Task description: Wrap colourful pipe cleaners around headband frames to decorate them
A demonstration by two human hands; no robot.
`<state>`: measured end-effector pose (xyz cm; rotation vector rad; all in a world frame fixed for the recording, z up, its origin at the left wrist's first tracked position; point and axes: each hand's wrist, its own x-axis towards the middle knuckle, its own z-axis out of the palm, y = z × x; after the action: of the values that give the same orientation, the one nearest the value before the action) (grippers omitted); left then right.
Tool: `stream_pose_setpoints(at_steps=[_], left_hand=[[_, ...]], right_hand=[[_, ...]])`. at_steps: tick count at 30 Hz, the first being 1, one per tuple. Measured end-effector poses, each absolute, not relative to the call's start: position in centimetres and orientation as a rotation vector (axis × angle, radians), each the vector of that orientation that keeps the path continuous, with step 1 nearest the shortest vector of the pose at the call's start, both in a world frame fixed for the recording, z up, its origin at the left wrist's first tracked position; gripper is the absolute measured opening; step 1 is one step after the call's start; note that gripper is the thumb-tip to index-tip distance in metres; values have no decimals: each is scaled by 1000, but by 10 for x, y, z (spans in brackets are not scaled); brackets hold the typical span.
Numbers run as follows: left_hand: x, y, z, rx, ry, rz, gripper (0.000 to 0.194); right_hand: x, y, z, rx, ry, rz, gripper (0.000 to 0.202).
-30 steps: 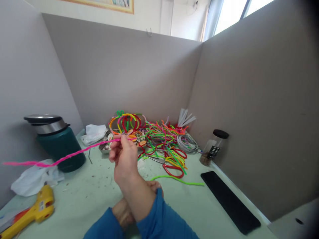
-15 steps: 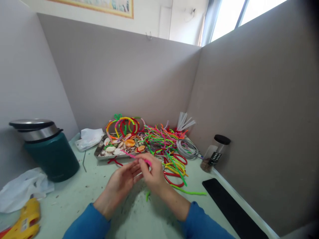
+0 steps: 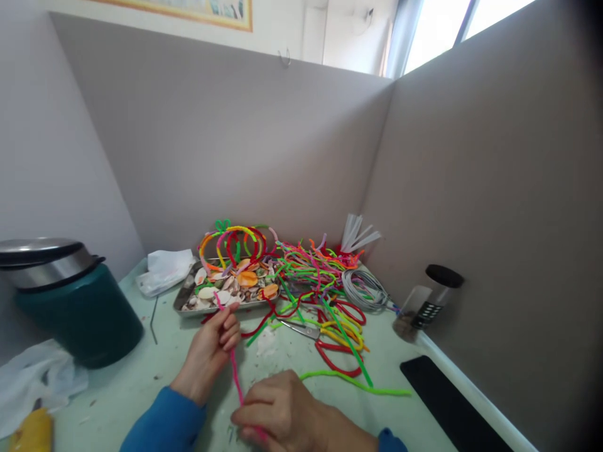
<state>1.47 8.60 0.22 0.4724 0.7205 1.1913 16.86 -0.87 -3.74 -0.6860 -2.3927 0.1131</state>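
Observation:
A pink pipe cleaner [image 3: 236,375] runs between my two hands, over the pale green table. My left hand [image 3: 214,342] is closed on its upper part, and the tip sticks up past my fingers in front of the shell tray. Nearer to me and to the right, my right hand [image 3: 277,411] pinches the lower part between thumb and fingers. Beside my right hand lies a light green pipe cleaner [image 3: 358,384]. Scissors with red and yellow handles [image 3: 336,342] rest behind it, partly under a green pipe cleaner.
A metal tray [image 3: 207,311] holds shells and colourful rings. Behind the scissors is a pipe cleaner pile [image 3: 313,267], with a grey cable coil [image 3: 365,289]. A teal container [image 3: 80,320] and yellow glue gun [image 3: 34,432] are left; a jar [image 3: 426,304] and black strip [image 3: 447,402] are right.
My right hand has moved down toward me and away from my left hand, which has closed on the pink pipe cleaner. It now stretches between them. The camera view has shifted slightly.

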Motion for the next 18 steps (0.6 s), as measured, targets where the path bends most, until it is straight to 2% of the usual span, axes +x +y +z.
stream_pose_setpoints(at_steps=[2, 6, 7, 12, 15, 18], left_hand=[[11, 87, 0, 484, 723, 1175, 16], [9, 89, -4, 501, 694, 1042, 25], [10, 89, -5, 510, 680, 1007, 28], [16, 87, -9, 527, 703, 873, 35], [20, 84, -12, 589, 744, 833, 34], [23, 80, -14, 728, 780, 840, 21]], right_hand=[[169, -9, -35, -715, -2396, 124, 22], [185, -2, -12, -934, -2435, 141, 39], [192, 0, -6, -1062, -2428, 162, 38], [226, -3, 3, -1723, -2381, 186, 7], [234, -11, -6, -1769, -2393, 151, 4], [232, -16, -8, -1708, -2276, 185, 8]])
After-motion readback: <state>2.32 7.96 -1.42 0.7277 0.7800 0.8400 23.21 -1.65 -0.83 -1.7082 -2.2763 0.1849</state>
